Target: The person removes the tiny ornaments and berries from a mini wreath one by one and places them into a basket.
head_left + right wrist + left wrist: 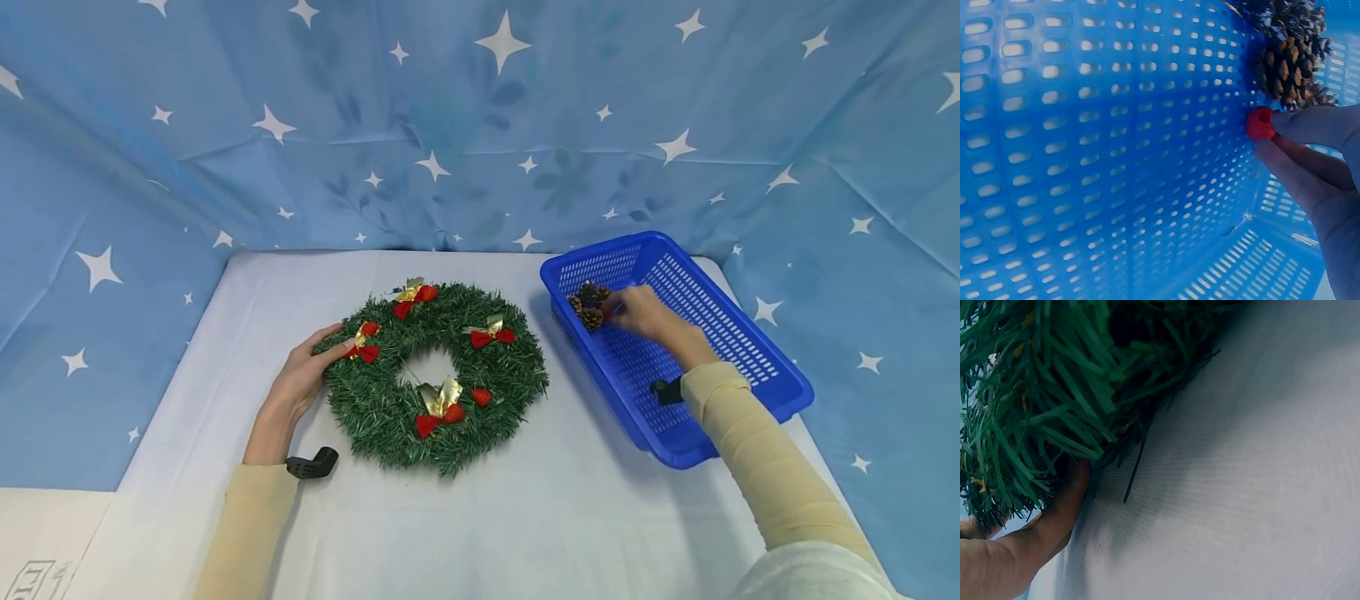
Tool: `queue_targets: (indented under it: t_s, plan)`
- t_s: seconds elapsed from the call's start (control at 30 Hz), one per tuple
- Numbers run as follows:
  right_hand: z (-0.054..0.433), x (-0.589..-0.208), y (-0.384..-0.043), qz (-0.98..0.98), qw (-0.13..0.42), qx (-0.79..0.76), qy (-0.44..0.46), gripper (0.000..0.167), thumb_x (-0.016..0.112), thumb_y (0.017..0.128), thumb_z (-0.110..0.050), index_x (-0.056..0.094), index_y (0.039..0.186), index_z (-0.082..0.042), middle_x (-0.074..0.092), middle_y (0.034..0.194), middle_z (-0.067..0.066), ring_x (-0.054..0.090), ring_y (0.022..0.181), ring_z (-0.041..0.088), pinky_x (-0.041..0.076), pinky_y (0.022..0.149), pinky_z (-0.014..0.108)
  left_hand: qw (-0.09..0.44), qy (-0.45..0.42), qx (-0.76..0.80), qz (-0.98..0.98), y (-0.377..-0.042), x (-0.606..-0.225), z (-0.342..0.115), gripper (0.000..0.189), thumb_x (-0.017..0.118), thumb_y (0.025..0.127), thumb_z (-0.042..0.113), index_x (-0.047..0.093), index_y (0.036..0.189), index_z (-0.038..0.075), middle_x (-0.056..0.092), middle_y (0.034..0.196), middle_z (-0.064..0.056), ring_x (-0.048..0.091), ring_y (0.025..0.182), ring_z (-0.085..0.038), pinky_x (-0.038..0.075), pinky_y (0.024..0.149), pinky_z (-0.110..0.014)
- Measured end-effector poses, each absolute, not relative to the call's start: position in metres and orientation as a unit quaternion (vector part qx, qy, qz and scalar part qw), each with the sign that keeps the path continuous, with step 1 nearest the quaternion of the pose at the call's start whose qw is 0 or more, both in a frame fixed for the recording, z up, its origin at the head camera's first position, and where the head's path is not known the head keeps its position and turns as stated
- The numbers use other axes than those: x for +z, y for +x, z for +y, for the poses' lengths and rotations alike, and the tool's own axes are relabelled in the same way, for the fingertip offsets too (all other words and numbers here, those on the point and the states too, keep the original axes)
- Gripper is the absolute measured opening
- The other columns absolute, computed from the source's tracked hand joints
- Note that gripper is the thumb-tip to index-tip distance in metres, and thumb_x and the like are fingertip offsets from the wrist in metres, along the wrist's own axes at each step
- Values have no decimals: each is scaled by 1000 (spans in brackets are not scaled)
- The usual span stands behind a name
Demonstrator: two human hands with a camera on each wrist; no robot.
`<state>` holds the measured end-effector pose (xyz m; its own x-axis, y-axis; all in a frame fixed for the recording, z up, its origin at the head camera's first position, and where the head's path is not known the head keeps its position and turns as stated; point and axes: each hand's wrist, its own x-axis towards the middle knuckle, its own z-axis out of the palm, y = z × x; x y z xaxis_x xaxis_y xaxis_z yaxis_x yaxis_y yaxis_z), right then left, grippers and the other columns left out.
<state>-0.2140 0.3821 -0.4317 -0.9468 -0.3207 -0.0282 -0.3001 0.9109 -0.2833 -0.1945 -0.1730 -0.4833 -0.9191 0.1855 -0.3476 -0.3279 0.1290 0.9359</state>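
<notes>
A green artificial wreath (510, 375) lies flat on the white table, trimmed with red bows (492, 337), gold leaves and red berries (482, 397). My left hand (303, 377) grips its left edge, thumb on top by a bow; in the left wrist view a finger (1072, 497) reaches under the needles. Inside the blue basket (600, 392), my right hand (647, 315) pinches a small red berry (1261, 124) between thumb and fingertips. Brown pine cones (1289, 72) lie right beside that berry, at the basket's far left end.
The basket, with slotted walls, stands at the table's right side, angled. White cloth (510, 525) covers the table. A blue star-patterned curtain (450, 125) encloses the back and both sides. Black wrist cameras (313, 463) sit on both wrists.
</notes>
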Motion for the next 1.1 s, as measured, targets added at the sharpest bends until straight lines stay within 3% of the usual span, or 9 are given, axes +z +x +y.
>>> queue_targets:
  t_s: [0.27,0.53,1.1]
  plan:
    - [382,-417,-215,976,32,-162,-143,23,65,85,10,76,105,10,75,101,27,73,94,43,61,81,53,194,-52,657,726,-196,-483,-173,75,66,102,29,27,165,15,-7,173,-11,-2,159,-38,10,124,-69]
    - [372,-403,-213,972,-3,-160,-171,18,69,87,8,76,104,11,76,99,27,74,92,42,61,80,53,193,-52,659,725,-195,-483,-172,76,67,102,30,27,165,16,-7,173,-11,-2,159,-38,10,124,-69]
    - [338,-371,-218,965,-15,-172,-195,18,71,91,5,75,107,9,75,104,27,73,95,40,61,83,53,184,-49,659,728,-192,-483,-173,77,69,100,36,31,164,14,-3,173,-13,4,159,-39,13,124,-68]
